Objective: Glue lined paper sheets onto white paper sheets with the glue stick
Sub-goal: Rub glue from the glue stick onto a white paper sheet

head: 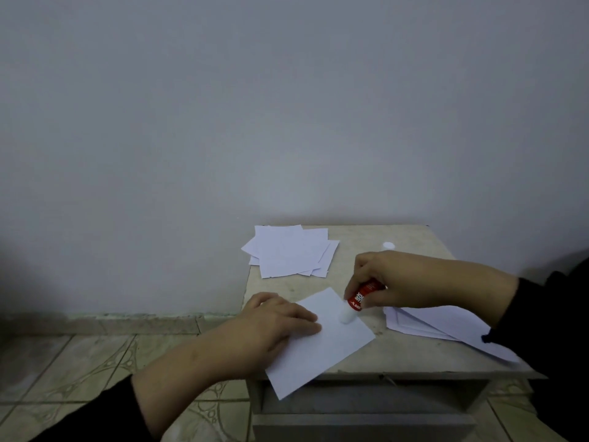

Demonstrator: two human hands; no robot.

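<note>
Tabletop [411, 352]: glue stick [361, 297] in right fingers [353, 282], tip on sheet [331, 342] under flat left fingers [302, 317].

The only lettering stands on the red label of the glue stick [360, 298], gripped in the right hand [392, 282]; white capitals run along the barrel, partly behind the fingers; "UE" and "ICK" show, seemingly "GLUE STICK"; a smaller white mark below stays too blurred to read.

Your right hand [387, 283] grips a red glue stick [361, 297] — white lettering, white tip. Under your left hand [274, 320]: plain white sheet [322, 346]. Sleeves [548, 320] black.
</note>
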